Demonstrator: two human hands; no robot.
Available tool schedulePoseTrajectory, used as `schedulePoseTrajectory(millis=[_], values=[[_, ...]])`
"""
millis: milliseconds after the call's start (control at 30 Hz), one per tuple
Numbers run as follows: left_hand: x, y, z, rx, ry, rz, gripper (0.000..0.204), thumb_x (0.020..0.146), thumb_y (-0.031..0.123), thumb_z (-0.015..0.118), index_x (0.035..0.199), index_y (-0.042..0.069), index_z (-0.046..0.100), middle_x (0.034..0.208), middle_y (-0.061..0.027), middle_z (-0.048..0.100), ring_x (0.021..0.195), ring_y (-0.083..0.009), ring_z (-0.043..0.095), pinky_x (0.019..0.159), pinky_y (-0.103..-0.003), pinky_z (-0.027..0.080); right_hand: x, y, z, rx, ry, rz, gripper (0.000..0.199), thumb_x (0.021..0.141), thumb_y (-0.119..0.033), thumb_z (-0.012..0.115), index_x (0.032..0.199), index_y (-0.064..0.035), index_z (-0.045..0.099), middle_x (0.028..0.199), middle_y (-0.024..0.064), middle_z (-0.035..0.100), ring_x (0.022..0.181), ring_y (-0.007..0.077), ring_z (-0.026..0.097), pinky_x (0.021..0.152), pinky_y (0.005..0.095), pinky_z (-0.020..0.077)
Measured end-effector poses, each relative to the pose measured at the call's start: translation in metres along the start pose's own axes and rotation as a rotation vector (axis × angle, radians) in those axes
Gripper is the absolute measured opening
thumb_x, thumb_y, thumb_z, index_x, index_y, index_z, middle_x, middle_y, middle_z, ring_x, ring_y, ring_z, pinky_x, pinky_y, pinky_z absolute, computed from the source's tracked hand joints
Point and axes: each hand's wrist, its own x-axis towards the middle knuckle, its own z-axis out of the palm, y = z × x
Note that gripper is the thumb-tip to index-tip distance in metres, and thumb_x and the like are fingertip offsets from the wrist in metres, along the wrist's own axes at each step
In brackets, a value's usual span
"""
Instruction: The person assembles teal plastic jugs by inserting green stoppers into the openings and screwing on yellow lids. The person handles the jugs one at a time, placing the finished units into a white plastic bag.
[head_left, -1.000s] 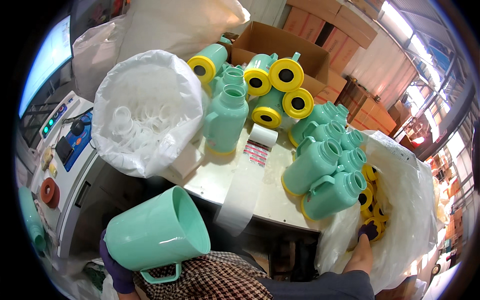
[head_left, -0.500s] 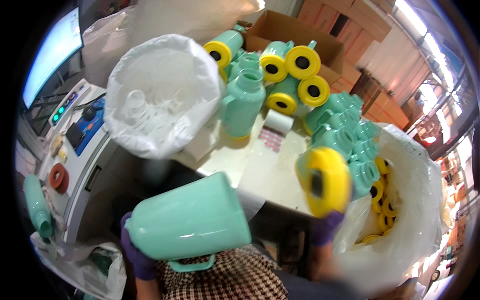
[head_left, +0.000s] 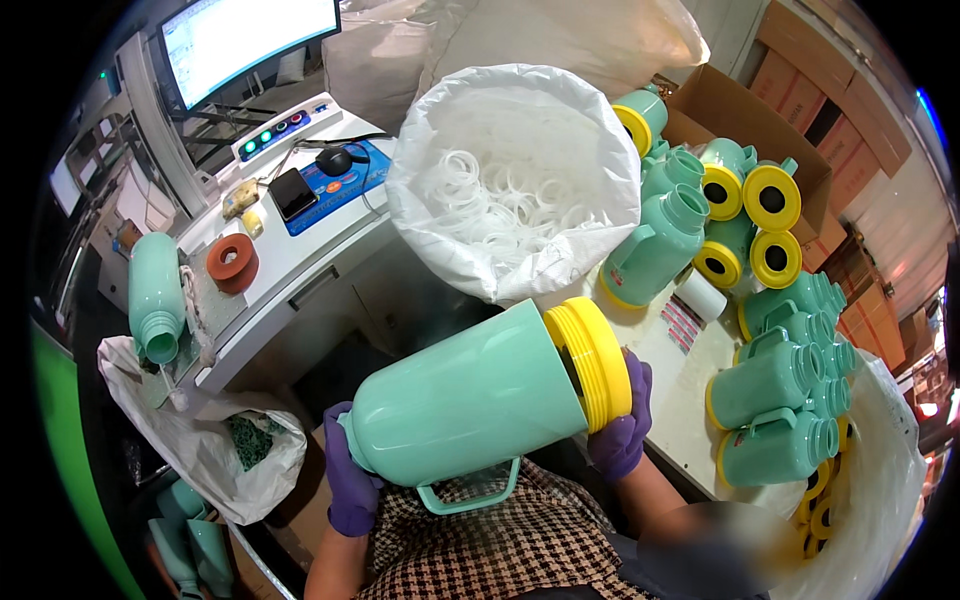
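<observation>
Now the yellow round plastic base cap [head_left: 598, 363], carried by the right hand [head_left: 622, 432], sits on the mint-green plastic jug [head_left: 470, 405] that the left hand [head_left: 350, 482] grips; next I judge it needs screwing tight.

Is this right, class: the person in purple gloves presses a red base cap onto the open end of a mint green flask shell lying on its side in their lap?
Not quite. The cap is yellow, not red, as the head view shows. The rest holds: the right hand in its purple glove presses it onto the open end of the mint green flask shell, which lies on its side, steadied by the left hand.
</observation>
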Motion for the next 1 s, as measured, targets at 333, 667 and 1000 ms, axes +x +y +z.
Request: schedulePoseTrajectory(millis=[333, 667, 1000], values=[[-0.002, -0.015, -0.003, 0.437, -0.038, 0.308, 0.03, 0.108, 0.027, 0.039, 0.118, 0.005, 0.057, 0.106, -0.0043, 0.063, 0.097, -0.0136, 0.06, 0.087, -0.029, 0.049, 0.0, 0.017, 0.009, 0.258, -0.116, -0.192, 0.064, 0.105, -0.046, 0.041, 0.144, 0.0045, 0.044, 0.127, 0.0195, 0.055, 0.118, 0.0381, 0.056, 0.099, 0.0484, 0.047], [-0.009, 0.037, 0.007, 0.367, 0.034, 0.443, 0.031, 0.097, 0.022, 0.045, 0.119, 0.002, 0.055, 0.114, -0.0086, 0.056, 0.104, -0.0183, 0.054, 0.097, -0.032, 0.043, -0.041, 0.008, 0.047, 0.465, -0.172, 0.515, 0.059, 0.11, -0.038, 0.024, 0.145, 0.0056, 0.044, 0.143, 0.0208, 0.052, 0.126, 0.0275, 0.055, 0.109, 0.039, 0.0426], [-0.01, 0.108, 0.09, 0.708, -0.548, 0.85, 0.061, 0.073, 0.029, 0.068, 0.125, -0.001, 0.057, 0.116, -0.0172, 0.058, 0.104, -0.0283, 0.058, 0.091, -0.041, 0.05, -0.027, -0.013, -0.052, -0.036, -0.244, -0.064, 0.131, 0.065, -0.074, 0.079, 0.161, -0.0087, 0.017, 0.156, 0.0317, 0.028, 0.143, 0.0507, 0.031, 0.115, 0.0594, 0.028]])
